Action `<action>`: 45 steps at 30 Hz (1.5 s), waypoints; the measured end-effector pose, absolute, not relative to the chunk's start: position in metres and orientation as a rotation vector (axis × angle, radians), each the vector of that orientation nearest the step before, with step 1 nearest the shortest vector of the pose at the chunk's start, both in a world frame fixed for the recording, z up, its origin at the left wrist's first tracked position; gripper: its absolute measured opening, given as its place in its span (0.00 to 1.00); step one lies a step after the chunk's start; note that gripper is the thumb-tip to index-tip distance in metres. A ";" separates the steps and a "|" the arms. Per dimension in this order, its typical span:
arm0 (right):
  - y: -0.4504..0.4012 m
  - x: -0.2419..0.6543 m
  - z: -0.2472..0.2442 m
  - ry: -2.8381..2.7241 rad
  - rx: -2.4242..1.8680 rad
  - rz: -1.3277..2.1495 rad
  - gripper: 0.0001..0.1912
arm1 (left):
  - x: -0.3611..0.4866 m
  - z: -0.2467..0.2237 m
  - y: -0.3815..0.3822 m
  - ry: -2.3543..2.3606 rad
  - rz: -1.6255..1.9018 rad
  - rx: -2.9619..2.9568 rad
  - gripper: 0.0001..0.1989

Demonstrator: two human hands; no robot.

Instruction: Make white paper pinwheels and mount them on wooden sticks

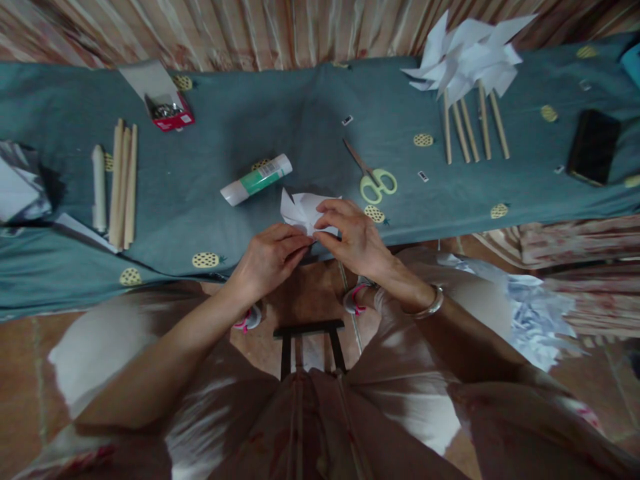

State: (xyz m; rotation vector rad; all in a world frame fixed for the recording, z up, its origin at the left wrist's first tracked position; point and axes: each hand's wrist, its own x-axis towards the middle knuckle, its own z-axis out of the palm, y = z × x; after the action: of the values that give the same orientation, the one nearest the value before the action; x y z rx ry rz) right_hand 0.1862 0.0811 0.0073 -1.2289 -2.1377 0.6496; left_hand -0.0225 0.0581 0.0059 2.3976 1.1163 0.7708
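A folded white paper piece (301,208) is held between both hands at the front edge of the cloth-covered table. My left hand (270,257) pinches its lower corner with thumb and fingers together. My right hand (353,233) has thumb and fingers curled on the paper's right side, covering part of it. A green and white glue stick (257,179) lies just behind the paper, to the left. Scissors with light green handles (373,183) rest open behind my right hand. Whether something small is between the fingertips cannot be made out.
Wooden sticks (123,187) lie at the left, near a red box (173,115) of small metal items and stacked paper (20,183). White paper pinwheels (473,57) on sticks lie at the back right. A black phone (594,147) is at the far right. Paper scraps (537,313) hang below.
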 end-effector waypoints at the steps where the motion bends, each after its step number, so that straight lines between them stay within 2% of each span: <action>1: 0.081 0.186 0.007 -2.136 -1.231 0.646 0.03 | -0.023 0.006 0.058 1.116 0.778 2.388 0.12; 30: 0.076 0.184 0.007 -2.269 -1.200 0.587 0.12 | -0.021 0.006 0.057 1.131 0.781 2.355 0.10; 37: 0.073 0.178 0.005 -2.318 -1.214 0.556 0.18 | -0.022 0.004 0.057 1.130 0.786 2.355 0.10; 45: 0.068 0.166 0.004 -2.365 -1.235 0.536 0.17 | -0.021 0.006 0.055 1.171 0.745 2.400 0.08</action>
State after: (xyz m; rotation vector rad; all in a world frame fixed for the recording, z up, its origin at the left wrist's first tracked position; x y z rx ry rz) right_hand 0.1660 0.0679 0.0037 -1.2353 -2.3645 0.5359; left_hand -0.0206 0.0547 0.0058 2.4003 1.1705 0.7452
